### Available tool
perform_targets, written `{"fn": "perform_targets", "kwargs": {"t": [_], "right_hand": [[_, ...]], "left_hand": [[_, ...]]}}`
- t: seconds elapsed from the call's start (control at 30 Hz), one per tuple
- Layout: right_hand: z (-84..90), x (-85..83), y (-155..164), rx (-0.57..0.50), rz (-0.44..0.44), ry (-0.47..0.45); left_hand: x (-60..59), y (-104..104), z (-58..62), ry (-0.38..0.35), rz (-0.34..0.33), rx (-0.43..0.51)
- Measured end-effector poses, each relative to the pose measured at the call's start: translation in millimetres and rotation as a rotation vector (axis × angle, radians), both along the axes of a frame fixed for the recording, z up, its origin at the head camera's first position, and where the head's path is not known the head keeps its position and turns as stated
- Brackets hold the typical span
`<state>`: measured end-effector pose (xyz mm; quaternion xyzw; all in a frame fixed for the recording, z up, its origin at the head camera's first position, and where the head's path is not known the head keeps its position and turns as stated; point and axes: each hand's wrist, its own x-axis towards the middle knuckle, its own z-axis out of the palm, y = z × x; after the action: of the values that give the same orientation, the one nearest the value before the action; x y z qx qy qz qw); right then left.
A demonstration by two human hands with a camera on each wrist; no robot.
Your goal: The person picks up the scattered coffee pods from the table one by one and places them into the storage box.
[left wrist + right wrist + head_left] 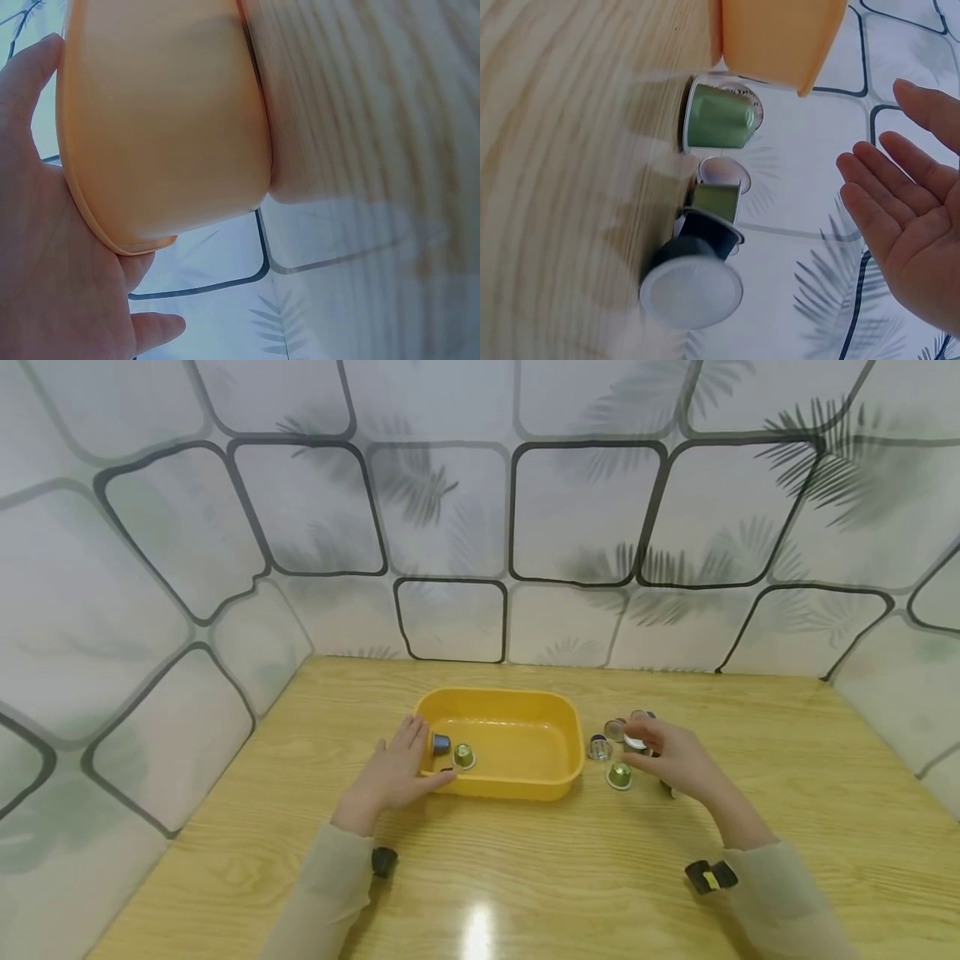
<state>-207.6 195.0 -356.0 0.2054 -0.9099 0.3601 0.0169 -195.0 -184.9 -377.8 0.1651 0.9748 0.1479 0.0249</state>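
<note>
My right hand (675, 758) hovers over the little coffee pods (619, 745) on the wooden table (525, 877). From the wrist camera its fingers (889, 187) look straight and apart, with nothing in them. From the head camera a silver-topped pod (635, 742) sits right at my fingertips, and I cannot tell if I am touching it; the view there is too small.

My left hand (397, 768) lies flat against the yellow tub (525, 714), at the tub's 9 o'clock side. The fingers are straight and press on the wall and rim (97, 225). They do not curl round it.

To do this well, I think I should keep the left hand pressing so the tub does not slide. Then I should pinch one pod by its sides, not the whole bunch, and lift it straight up.

The pods on the table sit at 3 o'clock from the tub, close together. One green pod (718, 116) lies nearest the tub.

Inside the tub are two pods, a blue pod (441, 744) and a gold-green pod (463, 756), both near the 9 o'clock end. The rest of the tub floor is bare.
</note>
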Motion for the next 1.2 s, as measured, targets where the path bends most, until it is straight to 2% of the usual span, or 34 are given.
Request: {"fn": "perform_targets", "kwargs": {"t": [0.4, 0.73, 1.2], "right_hand": [[0.6, 4.8, 12.6, 0.048, -0.049, -0.032], [-2.9, 8.5, 30.4, 0.09, -0.075, -0.011], [-5.8, 5.3, 36.6, 0.22, -0.076, 0.031]], "left_hand": [[1.3, 0.2, 1.8, -0.001, 0.0, 0.006], [1.2, 1.1, 2.2, 0.0, 0.0, 0.007], [-0.3, 0.1, -0.1, 0.005, -0.003, 0.006]]}}
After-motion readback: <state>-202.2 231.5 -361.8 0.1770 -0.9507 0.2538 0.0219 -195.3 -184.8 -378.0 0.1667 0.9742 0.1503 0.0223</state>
